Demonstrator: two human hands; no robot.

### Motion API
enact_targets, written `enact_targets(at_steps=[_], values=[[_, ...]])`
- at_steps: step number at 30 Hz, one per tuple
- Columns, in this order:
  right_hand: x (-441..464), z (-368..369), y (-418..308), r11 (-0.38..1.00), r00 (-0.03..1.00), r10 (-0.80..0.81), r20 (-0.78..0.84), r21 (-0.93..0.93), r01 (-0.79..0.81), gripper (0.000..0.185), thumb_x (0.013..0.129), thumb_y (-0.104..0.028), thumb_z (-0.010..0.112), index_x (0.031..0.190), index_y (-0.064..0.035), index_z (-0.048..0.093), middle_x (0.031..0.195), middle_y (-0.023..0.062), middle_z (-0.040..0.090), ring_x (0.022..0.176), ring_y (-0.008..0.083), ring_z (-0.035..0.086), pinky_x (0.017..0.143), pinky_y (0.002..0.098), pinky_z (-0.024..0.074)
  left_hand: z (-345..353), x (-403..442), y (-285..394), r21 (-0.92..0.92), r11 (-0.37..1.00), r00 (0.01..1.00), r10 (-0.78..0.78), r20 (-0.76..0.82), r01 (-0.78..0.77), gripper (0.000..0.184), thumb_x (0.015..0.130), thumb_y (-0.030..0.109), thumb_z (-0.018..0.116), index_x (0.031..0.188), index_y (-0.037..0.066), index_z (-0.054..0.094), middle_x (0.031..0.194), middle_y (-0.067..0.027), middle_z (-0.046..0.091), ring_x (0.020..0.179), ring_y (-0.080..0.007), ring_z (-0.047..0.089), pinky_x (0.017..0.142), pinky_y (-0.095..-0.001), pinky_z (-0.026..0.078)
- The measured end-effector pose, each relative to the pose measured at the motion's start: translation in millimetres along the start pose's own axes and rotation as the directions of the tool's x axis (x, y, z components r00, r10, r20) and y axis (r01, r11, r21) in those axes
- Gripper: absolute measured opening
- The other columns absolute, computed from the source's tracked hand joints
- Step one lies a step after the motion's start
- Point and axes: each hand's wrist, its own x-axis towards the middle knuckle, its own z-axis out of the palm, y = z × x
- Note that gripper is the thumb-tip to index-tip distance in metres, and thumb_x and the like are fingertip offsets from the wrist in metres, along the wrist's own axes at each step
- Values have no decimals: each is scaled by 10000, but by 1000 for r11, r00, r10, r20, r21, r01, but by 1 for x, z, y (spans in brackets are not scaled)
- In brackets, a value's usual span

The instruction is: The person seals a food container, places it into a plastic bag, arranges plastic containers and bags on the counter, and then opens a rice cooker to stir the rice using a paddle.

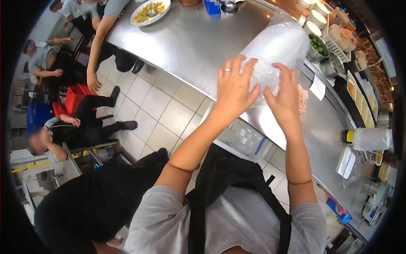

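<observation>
A large roll of clear plastic bags or film lies on the steel counter, its loose end crumpled toward me. My left hand, with a ring on one finger, is at the left of this loose end. Its fingers are spread, and the thumb stands apart from them. Opposite it, my right hand has its fingers bent and apart, near or touching the plastic. Whether any film is caught between the fingers is hard to see. A pinkish crumpled cloth or glove lies just right of my right hand.
The steel counter bears a plate of food at the far left. Limes in a metal bowl, a white paper and a capped bottle are on the right. Below sit clear containers. Several people are on the left.
</observation>
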Motion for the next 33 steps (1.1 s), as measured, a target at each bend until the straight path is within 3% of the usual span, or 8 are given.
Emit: enact_targets(at_steps=[3, 8, 14, 17, 20, 23, 25, 33], values=[[0, 8, 11, 959, 976, 195, 92, 191, -210, 450, 678, 36, 559, 1109, -36, 452, 835, 140, 501, 695, 265, 497, 636, 333, 435, 29, 6, -17, -231, 932, 942, 312, 121, -279, 213, 674, 64, 668, 884, 54, 632, 926, -84, 597, 872, -256, 570, 755, -368, 438], [-3, 15, 27, 936, 961, 274, -22, 237, -262, 279, 705, 20, 568, 977, -3, 513, 777, 126, 538, 623, 219, 536, 593, 318, 445, 43, 0, -17, -318, 939, 975, 184, 127, -135, 156, 700, 93, 629, 851, 55, 627, 932, -92, 577, 908, -258, 547, 826, -386, 411], [-6, 17, 19, 953, 965, 184, -188, 274, -129, 153, 709, 21, 576, 856, 4, 539, 758, 109, 545, 592, 205, 550, 566, 313, 444, 29, 2, 7, 39, 957, 958, 286, 22, -287, 293, 649, 11, 652, 930, 85, 621, 926, -73, 549, 741, -240, 543, 616, -334, 448], [0, 18, 19, 943, 979, 160, -123, 313, -115, 169, 675, 31, 586, 830, -27, 553, 828, 95, 546, 686, 222, 555, 574, 313, 442, 36, -3, 2, 162, 973, 984, 175, -40, -166, 335, 646, -34, 601, 967, 58, 578, 915, -88, 536, 721, -247, 526, 577, -327, 435], [8, 9, 25, 993, 974, -24, -224, -120, -3, 239, 637, 14, 603, 857, -74, 571, 915, 64, 538, 823, 230, 539, 673, 336, 429, 21, -8, -2, -79, 958, 946, -284, -159, 274, 297, 651, -114, 538, 919, 7, 496, 848, -121, 506, 719, -259, 530, 583, -334, 458], [14, 8, 21, 966, 969, -202, -145, -190, 173, 260, 629, -20, 615, 871, -114, 598, 956, 40, 524, 899, 226, 510, 781, 373, 382, 30, -21, -12, -271, 938, 952, -265, -154, 217, 235, 696, -98, 561, 904, -10, 497, 854, -141, 511, 709, -238, 546, 552, -308, 468], [21, 12, 13, 868, 867, -494, -64, 16, 496, 247, 646, -47, 609, 885, -110, 615, 918, 23, 532, 863, 211, 512, 824, 409, 345, 26, -19, -7, -309, 925, 951, -274, -143, 220, 186, 716, -76, 574, 876, -10, 505, 832, -136, 520, 696, -227, 550, 537, -296, 466], [45, 37, 20, 909, 924, -379, 55, 210, 361, 92, 715, -50, 568, 769, -58, 641, 690, 81, 597, 705, 239, 578, 620, 316, 447, 9, -28, -3, -15, 975, 969, -224, -104, 223, 65, 729, -49, 613, 774, -8, 589, 697, -96, 566, 576, -196, 545, 503, -264, 448]])
